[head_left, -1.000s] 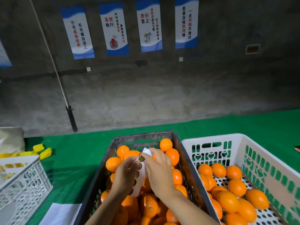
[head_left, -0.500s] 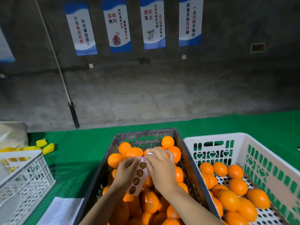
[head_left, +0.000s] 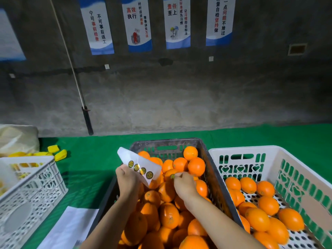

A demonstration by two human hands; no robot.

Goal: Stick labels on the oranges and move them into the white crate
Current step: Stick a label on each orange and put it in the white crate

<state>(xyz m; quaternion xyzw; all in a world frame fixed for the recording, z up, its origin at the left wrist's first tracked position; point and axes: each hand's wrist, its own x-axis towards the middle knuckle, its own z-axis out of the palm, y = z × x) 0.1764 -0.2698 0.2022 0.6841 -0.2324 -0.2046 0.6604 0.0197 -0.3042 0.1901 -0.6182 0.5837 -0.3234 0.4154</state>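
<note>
**A:** Where is everything?

**B:** The left hand (head_left: 128, 178) has its fingers (head_left: 125, 170) curled round the lower end of a thin white glossy backing strip (head_left: 143, 161) that carries four round gold labels (head_left: 143, 171). The right hand (head_left: 185, 185) pinches one small round sticker (head_left: 172, 176) at its fingertips, just over the heaped round oranges (head_left: 196, 166) in the dark grey slatted plastic crate (head_left: 167, 142).

**A:** How will they handle?

**B:** I'd judge the sticker is feather-light, floppy and tacky underneath. Hold it by its edge and press it flat on a smooth bit of peel. The oranges look firm, a little waxy and fairly heavy. Wrap the whole hand round the middle of one and set it, not drop it, into the white perforated plastic crate (head_left: 251, 149) just to the right, which already holds fruit.
</note>
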